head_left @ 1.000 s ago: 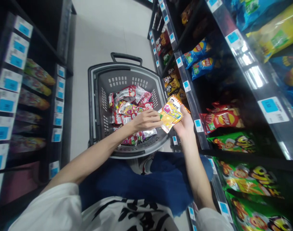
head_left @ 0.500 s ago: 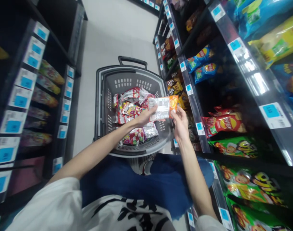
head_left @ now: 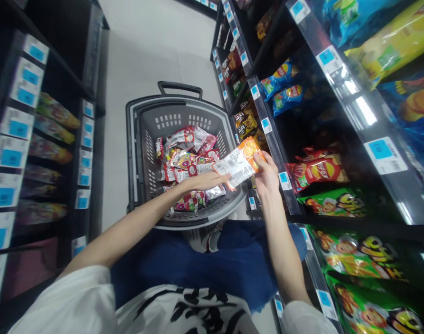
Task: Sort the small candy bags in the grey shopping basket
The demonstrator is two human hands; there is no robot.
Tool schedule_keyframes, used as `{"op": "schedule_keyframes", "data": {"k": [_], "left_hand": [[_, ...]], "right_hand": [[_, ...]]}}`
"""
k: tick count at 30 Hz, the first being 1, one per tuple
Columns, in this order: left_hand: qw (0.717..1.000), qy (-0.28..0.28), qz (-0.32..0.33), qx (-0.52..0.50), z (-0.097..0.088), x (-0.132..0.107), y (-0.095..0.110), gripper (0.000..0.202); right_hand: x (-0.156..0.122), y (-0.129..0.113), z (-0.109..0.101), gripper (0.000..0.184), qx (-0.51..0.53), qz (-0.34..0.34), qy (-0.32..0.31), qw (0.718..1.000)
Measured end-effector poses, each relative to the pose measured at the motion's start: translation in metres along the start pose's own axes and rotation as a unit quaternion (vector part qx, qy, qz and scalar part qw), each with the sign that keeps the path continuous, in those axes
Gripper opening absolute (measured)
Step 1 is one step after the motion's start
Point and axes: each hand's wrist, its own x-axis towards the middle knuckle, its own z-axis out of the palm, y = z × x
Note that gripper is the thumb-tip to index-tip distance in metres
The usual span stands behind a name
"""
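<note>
Biggest first: dark shelving on person's R, price tags along its edges, stocked w/ bagged snacks; 2nd shelf unit on L, pale aisle floor btwn. In the aisle, right in front of the person's blue trousers: grey basket, perforated walls, blk handle at far side. R-side stock incl. green bags low down, red bag out to the R of the R hand, small blue bags farther fwd. In basket: loose heap of packets, mostly red/white; can't read print from here.

Then the pouch: white printed back up, orange end twd R shelf. Held up at basket's R rim, apart from heap. Both hands on it, one per end, so neither's nearer. R hand pinches orange end, thumb on top, fingers mostly hidden. L hand at white end, thumb over corner, fingers out of sight underneath; looks like a light hold, pressure can't tell. Long axis runs approx. hand to hand, slanting fwd & right. From R grip, pouch lies left, twd basket; from L grip, right & fwd. L hand's over basket opening; R hand's outside rim, shelf side.
</note>
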Motion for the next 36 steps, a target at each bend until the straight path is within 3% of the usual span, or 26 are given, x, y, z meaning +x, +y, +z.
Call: {"op": "schedule_keyframes", "data": {"k": [2,8,10,15,19,21,24,26,28,30,32,34,36], "left_hand": [[0.999,-0.039,0.012,0.023,0.002,-0.003,0.007,0.075],[0.997,-0.068,0.014,0.021,0.000,-0.002,0.009,0.069],[0.999,-0.035,0.035,0.009,-0.001,0.002,0.004,0.069],[0.982,0.134,0.086,-0.097,-0.006,0.014,-0.009,0.075],[0.959,0.165,0.126,-0.193,-0.014,0.018,-0.014,0.092],[0.963,0.161,0.152,-0.156,-0.016,0.017,-0.015,0.094],[0.972,0.172,0.147,-0.062,-0.017,0.013,-0.014,0.082],[0.963,0.226,0.141,0.029,-0.017,0.011,-0.015,0.066],[0.936,0.295,0.140,0.129,-0.017,0.011,-0.016,0.049],[0.901,0.350,0.143,0.212,-0.019,0.011,-0.016,0.036],[0.878,0.373,0.158,0.256,-0.021,0.011,-0.016,0.027],[0.877,0.368,0.172,0.257,-0.022,0.010,-0.015,0.022],[0.885,0.363,0.168,0.239,-0.022,0.009,-0.012,0.023]], "right_hand": [[0.000,0.002,0.001,0.046,0.003,0.015,-0.018,1.000],[-0.004,0.002,0.003,0.036,0.011,0.044,-0.048,0.998],[-0.004,0.000,0.004,0.035,0.011,0.049,-0.044,0.998],[-0.004,-0.006,0.005,0.042,-0.006,0.038,0.035,0.999],[-0.007,-0.007,0.008,0.043,-0.011,0.057,0.043,0.997],[-0.009,-0.007,0.010,0.048,0.007,0.065,0.030,0.997],[-0.011,-0.009,0.012,0.057,0.023,0.075,0.028,0.997],[-0.012,-0.009,0.012,0.063,0.021,0.080,0.031,0.996],[-0.012,-0.007,0.010,0.066,0.001,0.080,0.018,0.997],[-0.013,-0.005,0.006,0.062,-0.051,0.059,-0.020,0.997],[-0.014,-0.005,0.000,0.040,-0.150,-0.006,-0.078,0.986],[-0.014,-0.007,-0.007,0.018,-0.276,-0.095,-0.124,0.948],[-0.014,-0.011,-0.014,0.034,-0.373,-0.176,-0.133,0.901]]}}
